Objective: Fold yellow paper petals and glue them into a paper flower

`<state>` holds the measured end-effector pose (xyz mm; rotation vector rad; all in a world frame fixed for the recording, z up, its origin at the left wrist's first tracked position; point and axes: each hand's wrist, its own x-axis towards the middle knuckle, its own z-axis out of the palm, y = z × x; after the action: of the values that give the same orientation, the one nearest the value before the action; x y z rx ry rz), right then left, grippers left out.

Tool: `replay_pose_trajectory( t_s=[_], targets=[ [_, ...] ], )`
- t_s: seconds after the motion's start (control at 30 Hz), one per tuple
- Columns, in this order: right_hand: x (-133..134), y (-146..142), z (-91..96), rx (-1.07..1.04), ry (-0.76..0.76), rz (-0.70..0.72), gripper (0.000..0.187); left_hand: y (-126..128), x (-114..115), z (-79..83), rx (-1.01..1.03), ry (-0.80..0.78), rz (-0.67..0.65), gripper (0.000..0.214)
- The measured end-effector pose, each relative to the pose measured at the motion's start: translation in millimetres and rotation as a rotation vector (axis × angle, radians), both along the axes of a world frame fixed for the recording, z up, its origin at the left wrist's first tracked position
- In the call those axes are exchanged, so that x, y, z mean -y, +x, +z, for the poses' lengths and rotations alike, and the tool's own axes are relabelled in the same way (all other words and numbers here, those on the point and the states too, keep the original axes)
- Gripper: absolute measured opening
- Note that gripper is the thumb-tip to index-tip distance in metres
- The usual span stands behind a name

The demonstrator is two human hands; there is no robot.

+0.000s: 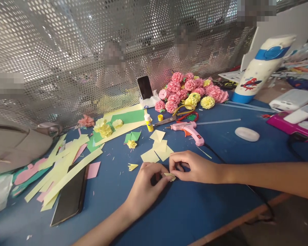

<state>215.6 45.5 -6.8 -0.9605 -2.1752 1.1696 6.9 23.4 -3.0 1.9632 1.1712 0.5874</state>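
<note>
Between my two hands is a small folded piece of pale yellow paper (170, 176), pinched near the front of the blue table. My left hand (151, 181) grips its left side with thumb and fingers. On the other side, the thumb and fingertips of my right hand (188, 166) close on its right edge. Pale yellow paper squares (160, 146) lie just beyond the hands. A small folded yellow paper piece (132, 167) rests to the left. Farther back are a yellow paper blossom (131, 144) on green paper and a glue stick (149, 123) without its cap.
A pink glue gun (188, 129) and scissors (173, 118) lie behind the hands. Pink and yellow paper flowers (184, 89) are heaped against the perforated metal screen (74, 68). Paper strips (64, 167) partly cover a dark tablet (70, 194). A bottle (259, 71) stands at right.
</note>
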Motion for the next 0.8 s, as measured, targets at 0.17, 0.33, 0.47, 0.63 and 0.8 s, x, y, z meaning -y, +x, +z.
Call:
replay_pose_trajectory(
  t_s=[0.17, 0.33, 0.47, 0.63, 0.8],
  targets=[
    [2, 4, -3.1, -0.028, -0.002, 0.021, 0.007, 1, -2, 3.3, 0.079, -0.055, -0.017, 0.024],
    [2, 5, -6.8, -0.007, 0.069, 0.059, 0.010, 3, -2, 2.6, 0.095, -0.061, -0.020, 0.030],
    [0, 5, -5.4, -0.045, 0.072, 0.122, 0.014, 7, 0, 5.3, 0.088, -0.066, -0.051, 0.031],
    [-2, 12, -2.9, -0.093, 0.065, 0.092, 0.021, -15, 0, 20.7, -0.038, 0.031, -0.063, 0.031],
    [-8, 16, -4.5, -0.078, 0.030, -0.015, 0.022, -68, -5, 34.4, -0.431, 0.118, -0.175, 0.030]
  ],
)
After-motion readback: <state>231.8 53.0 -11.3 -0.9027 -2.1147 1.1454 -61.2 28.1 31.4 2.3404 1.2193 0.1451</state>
